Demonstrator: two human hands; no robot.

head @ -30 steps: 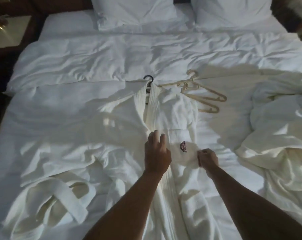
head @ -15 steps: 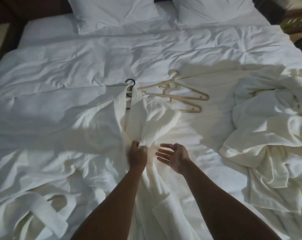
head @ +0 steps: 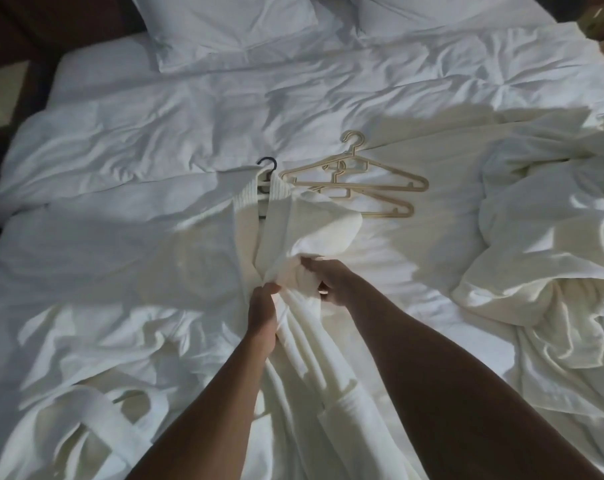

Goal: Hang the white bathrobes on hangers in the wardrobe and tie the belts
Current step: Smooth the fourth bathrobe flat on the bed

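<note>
A white bathrobe [head: 304, 223] lies spread on the bed, its collar on a dark hanger [head: 268, 164] whose hook pokes out at the top. My left hand [head: 263, 308] pinches the robe's front edge at waist height. My right hand [head: 330, 280] grips a bunched fold of the right front panel just beside it. A white belt [head: 96, 410] lies looped at the lower left. Two beige hangers [head: 359, 178] lie stacked to the right of the collar. A second crumpled bathrobe [head: 549, 258] is heaped at the right.
The bed [head: 189, 109] is covered by a rumpled white duvet, with two pillows [head: 231, 26] at the head. Dark furniture borders the bed on the left and at the top right corner.
My right hand, held open beside the robe half a second ago, has closed on the right front panel and gathered it toward the middle. My left hand keeps its pinch on the front edge.
</note>
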